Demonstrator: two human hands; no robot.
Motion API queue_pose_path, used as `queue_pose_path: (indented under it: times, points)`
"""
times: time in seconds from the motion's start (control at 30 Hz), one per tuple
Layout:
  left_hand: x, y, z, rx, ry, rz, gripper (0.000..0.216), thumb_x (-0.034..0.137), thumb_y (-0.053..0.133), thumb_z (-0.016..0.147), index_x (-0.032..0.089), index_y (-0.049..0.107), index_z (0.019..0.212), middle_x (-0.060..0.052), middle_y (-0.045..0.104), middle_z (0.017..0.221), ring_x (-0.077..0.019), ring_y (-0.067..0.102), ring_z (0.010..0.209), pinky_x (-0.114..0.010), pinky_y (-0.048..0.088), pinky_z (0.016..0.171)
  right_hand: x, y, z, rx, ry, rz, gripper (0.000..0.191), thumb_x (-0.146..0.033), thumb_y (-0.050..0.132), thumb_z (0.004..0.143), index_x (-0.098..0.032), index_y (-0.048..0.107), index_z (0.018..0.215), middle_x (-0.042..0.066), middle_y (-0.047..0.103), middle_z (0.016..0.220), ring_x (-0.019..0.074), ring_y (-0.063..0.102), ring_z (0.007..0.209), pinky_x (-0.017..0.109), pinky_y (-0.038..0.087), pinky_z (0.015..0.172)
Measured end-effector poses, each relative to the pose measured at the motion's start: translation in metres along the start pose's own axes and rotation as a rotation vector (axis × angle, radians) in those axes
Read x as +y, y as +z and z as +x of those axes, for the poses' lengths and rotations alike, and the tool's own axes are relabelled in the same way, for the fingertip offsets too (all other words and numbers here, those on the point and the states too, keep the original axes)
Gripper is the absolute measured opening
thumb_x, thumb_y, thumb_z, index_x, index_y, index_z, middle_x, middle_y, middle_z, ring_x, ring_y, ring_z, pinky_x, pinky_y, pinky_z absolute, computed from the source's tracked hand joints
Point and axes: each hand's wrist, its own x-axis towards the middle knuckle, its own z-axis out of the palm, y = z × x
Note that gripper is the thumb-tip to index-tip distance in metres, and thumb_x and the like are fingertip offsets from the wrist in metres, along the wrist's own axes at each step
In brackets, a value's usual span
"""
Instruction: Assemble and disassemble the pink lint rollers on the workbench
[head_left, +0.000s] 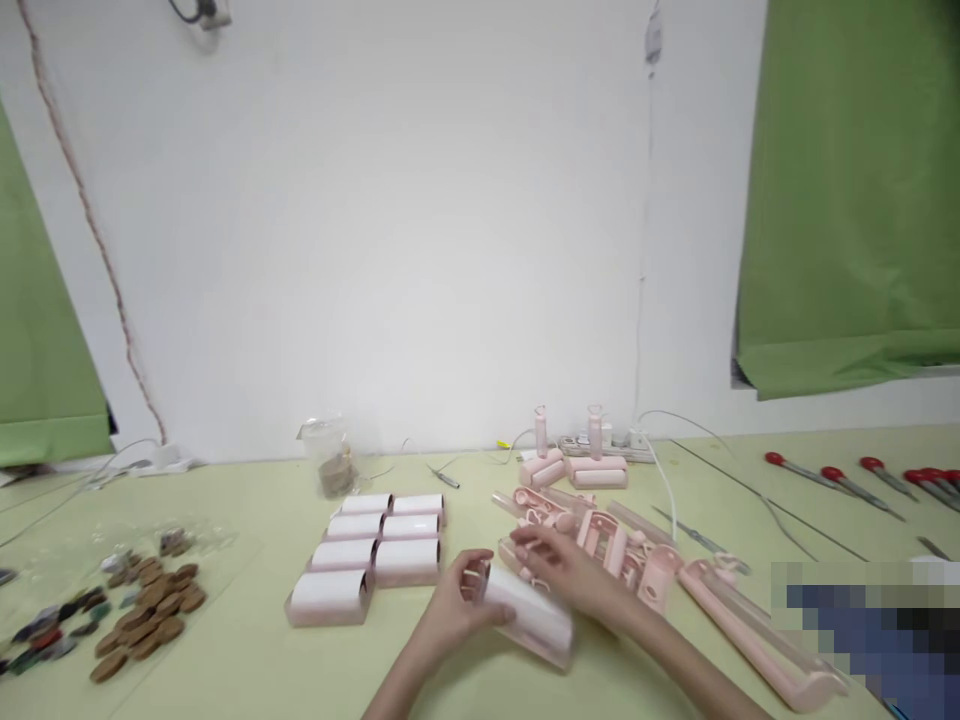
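Note:
My left hand (452, 606) grips the left end of a white lint roll in a pink holder (529, 614), just above the pale green table (247, 660). Over the roll's right half lies my right hand (571, 574), fingers curled on its upper side. Behind the right hand spreads a pile of pink plastic parts (600, 535). To the left of my hands stand two rows of finished white rolls in pink cases (371, 555).
Brown and dark round discs (142, 610) lie on plastic at the left. A small bag (330, 462) and a power strip (600, 450) sit near the wall. Red-handled screwdrivers (862, 478) lie at the far right. Long pink handles (757, 640) rest at the right front.

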Motion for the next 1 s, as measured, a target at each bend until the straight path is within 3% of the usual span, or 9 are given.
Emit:
queue_pose_path:
  times: [0.1, 0.17, 0.27, 0.4, 0.6, 0.77, 0.83, 0.9, 1.0]
  points:
    - [0.017, 0.002, 0.026, 0.063, 0.011, 0.04, 0.06, 0.047, 0.064, 0.057, 0.013, 0.052, 0.105, -0.005, 0.054, 0.089, -0.0135, 0.054, 0.067, -0.023, 0.044, 0.057, -0.001, 0.014, -0.008, -0.07, 0.118, 0.186, 0.051, -0.055, 0.044, 0.076, -0.021, 0.05, 0.113, 0.009, 0.053, 0.117, 0.025, 0.046, 0.109, 0.04, 0.033, 0.092]
    - [0.029, 0.002, 0.041, 0.051, -0.009, 0.181, 0.051, 0.054, 0.059, 0.059, 0.011, 0.059, 0.085, -0.002, 0.055, 0.068, -0.0125, 0.052, 0.054, -0.021, 0.04, 0.045, -0.002, 0.029, -0.013, -0.122, 0.178, 0.478, 0.054, -0.059, 0.038, 0.078, -0.02, 0.049, 0.114, 0.009, 0.057, 0.109, 0.0244, 0.05, 0.104, 0.041, 0.036, 0.089]
    - [0.042, 0.004, 0.055, 0.026, -0.069, 0.283, 0.045, 0.058, 0.057, 0.058, 0.015, 0.051, 0.048, 0.003, 0.04, 0.038, -0.0114, 0.043, 0.036, -0.02, 0.031, 0.033, 0.0, 0.046, -0.015, -0.242, 0.253, 0.998, 0.059, -0.061, 0.027, 0.079, -0.019, 0.048, 0.114, 0.01, 0.06, 0.102, 0.0228, 0.057, 0.092, 0.042, 0.044, 0.079]
    - [0.048, 0.005, 0.063, -0.013, -0.157, 0.345, 0.045, 0.056, 0.059, 0.056, 0.017, 0.043, 0.04, 0.002, 0.042, 0.035, -0.0117, 0.042, 0.029, -0.02, 0.029, 0.027, 0.013, 0.052, -0.012, -0.262, 0.352, 1.288, 0.063, -0.066, 0.023, 0.076, -0.019, 0.053, 0.106, 0.009, 0.06, 0.105, 0.0202, 0.057, 0.095, 0.038, 0.044, 0.081]
    - [0.044, 0.0, 0.073, -0.05, -0.215, 0.347, 0.043, 0.054, 0.062, 0.053, 0.015, 0.047, 0.043, -0.001, 0.048, 0.04, -0.0144, 0.046, 0.032, -0.023, 0.034, 0.027, 0.03, 0.051, -0.007, -0.222, 0.367, 1.292, 0.051, -0.059, 0.031, 0.079, -0.02, 0.057, 0.097, 0.007, 0.063, 0.1, 0.0197, 0.057, 0.095, 0.037, 0.044, 0.083]
    - [0.053, -0.016, 0.063, -0.006, -0.13, 0.265, 0.048, 0.061, 0.05, 0.063, 0.013, 0.053, 0.056, 0.0, 0.048, 0.048, -0.0149, 0.051, 0.044, -0.024, 0.041, 0.038, 0.034, 0.045, -0.001, -0.123, 0.375, 1.408, 0.039, -0.054, 0.038, 0.079, -0.021, 0.058, 0.086, 0.004, 0.066, 0.089, 0.0161, 0.061, 0.084, 0.033, 0.045, 0.083]
    - [0.054, -0.023, 0.048, 0.096, -0.039, 0.187, 0.048, 0.059, 0.049, 0.066, 0.013, 0.058, 0.078, -0.001, 0.055, 0.064, -0.0148, 0.055, 0.058, -0.023, 0.045, 0.048, 0.034, 0.04, 0.002, -0.07, 0.386, 1.49, 0.029, -0.046, 0.045, 0.079, -0.021, 0.058, 0.084, 0.002, 0.066, 0.086, 0.0139, 0.061, 0.083, 0.029, 0.045, 0.081]
    - [0.046, -0.025, 0.029, 0.276, 0.05, 0.062, 0.053, 0.054, 0.058, 0.062, 0.015, 0.055, 0.098, -0.003, 0.056, 0.079, -0.0154, 0.055, 0.069, -0.023, 0.045, 0.056, 0.034, 0.036, 0.004, -0.028, 0.413, 1.515, 0.023, -0.042, 0.051, 0.078, -0.021, 0.057, 0.084, 0.002, 0.065, 0.083, 0.0137, 0.06, 0.08, 0.027, 0.047, 0.075]
    - [0.017, -0.019, -0.001, 0.46, 0.091, -0.088, 0.062, 0.046, 0.068, 0.053, 0.017, 0.05, 0.105, -0.003, 0.054, 0.085, -0.0189, 0.056, 0.079, -0.026, 0.046, 0.067, 0.03, 0.028, 0.005, 0.018, 0.386, 1.409, 0.025, -0.044, 0.051, 0.077, -0.022, 0.056, 0.086, 0.002, 0.063, 0.08, 0.0144, 0.059, 0.073, 0.025, 0.047, 0.062]
